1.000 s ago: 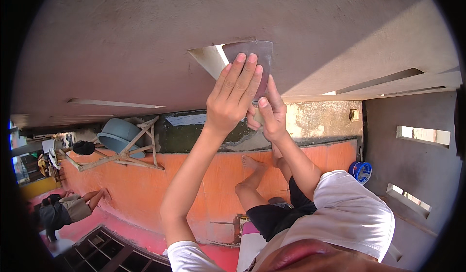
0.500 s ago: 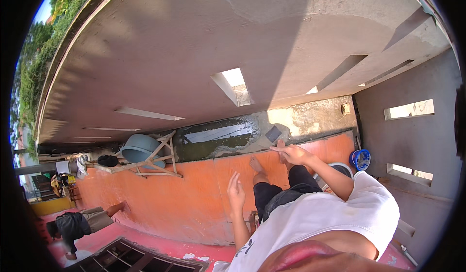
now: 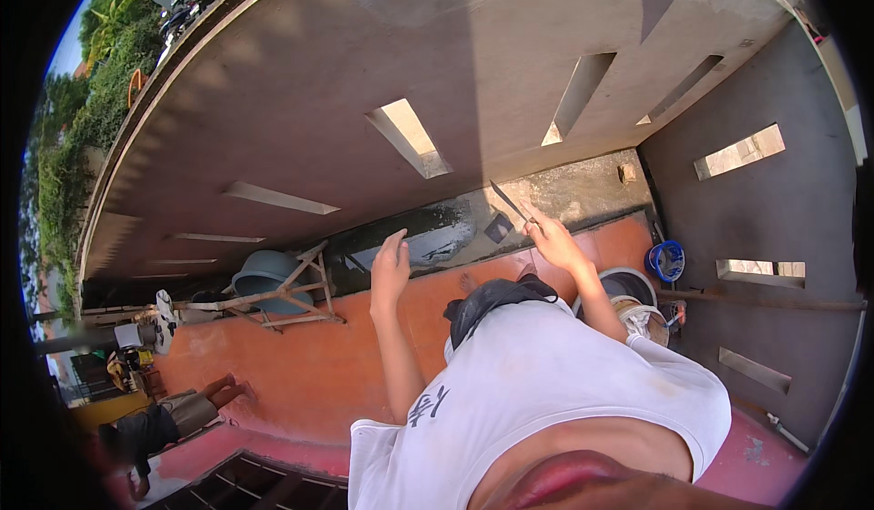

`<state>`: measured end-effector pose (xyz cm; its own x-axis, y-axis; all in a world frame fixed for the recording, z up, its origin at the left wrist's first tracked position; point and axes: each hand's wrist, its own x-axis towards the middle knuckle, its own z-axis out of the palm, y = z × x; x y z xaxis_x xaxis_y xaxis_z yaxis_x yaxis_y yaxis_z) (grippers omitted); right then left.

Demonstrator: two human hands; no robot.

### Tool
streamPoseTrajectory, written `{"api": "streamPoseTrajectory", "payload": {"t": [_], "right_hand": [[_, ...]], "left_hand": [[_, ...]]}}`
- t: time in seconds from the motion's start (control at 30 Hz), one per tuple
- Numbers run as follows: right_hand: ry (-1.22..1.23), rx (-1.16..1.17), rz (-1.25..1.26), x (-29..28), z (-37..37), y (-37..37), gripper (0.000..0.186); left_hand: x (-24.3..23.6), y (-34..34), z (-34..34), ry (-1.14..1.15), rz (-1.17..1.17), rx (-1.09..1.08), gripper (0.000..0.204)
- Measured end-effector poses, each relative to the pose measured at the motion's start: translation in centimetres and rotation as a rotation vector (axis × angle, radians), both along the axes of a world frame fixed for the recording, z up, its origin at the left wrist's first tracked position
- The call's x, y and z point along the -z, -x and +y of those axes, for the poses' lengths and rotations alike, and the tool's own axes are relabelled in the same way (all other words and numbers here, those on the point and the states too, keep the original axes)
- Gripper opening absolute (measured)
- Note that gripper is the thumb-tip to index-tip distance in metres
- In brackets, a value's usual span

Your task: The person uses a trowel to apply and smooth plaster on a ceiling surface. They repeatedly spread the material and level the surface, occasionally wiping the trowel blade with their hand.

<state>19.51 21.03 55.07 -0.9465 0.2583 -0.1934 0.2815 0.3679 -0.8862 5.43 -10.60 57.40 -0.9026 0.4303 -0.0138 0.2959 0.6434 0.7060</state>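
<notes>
A knife [image 3: 508, 201] with a long thin blade is in my right hand [image 3: 552, 237], its tip pointing up and to the left. The fingers are closed round its handle, which they mostly hide. My left hand [image 3: 391, 260] is raised to the left, with its fingers stretched out and nothing visible in it. Beyond the right hand, a dark flat square piece [image 3: 498, 228] lies on the wet ground strip [image 3: 428, 237] along the wall. The two hands are well apart.
A blue-grey basin [image 3: 262, 281] rests in a wooden frame [image 3: 314, 282] at left. Buckets [image 3: 645, 317] and a blue basket [image 3: 666, 261] stand at right. The slotted wall [image 3: 300, 119] runs beyond the orange floor [image 3: 300, 364]. Another person [image 3: 162, 426] bends down at far left.
Both hands have risen farther from my body. The knife in my right hand now shows clearly, pointing upward. My view has shifted, bringing the buckets at right more into sight.
</notes>
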Motion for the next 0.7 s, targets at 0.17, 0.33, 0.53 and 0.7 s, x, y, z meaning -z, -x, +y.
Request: {"api": "streamPoseTrajectory", "payload": {"t": [0.17, 0.33, 0.53, 0.7], "right_hand": [[0.039, 0.063, 0.110, 2.2, 1.6, -3.7, 0.050], [0.265, 0.255, 0.037, 0.9, 5.9, -7.2, 0.046], [0.337, 0.438, 0.113, 0.1, 12.2, -9.0, 0.035], [0.294, 0.416, 0.105, -2.5, 15.7, -8.7, 0.028]], "left_hand": [[-0.9, -2.3, 7.5, -0.024, -0.119, 0.116, 0.031], [0.3, -7.2, 16.7, -0.117, -0.292, 0.481, 0.037], [0.3, -9.6, 24.2, -0.147, -0.358, 0.764, 0.036], [0.9, -11.6, 24.5, -0.192, -0.419, 0.715, 0.035]]}}
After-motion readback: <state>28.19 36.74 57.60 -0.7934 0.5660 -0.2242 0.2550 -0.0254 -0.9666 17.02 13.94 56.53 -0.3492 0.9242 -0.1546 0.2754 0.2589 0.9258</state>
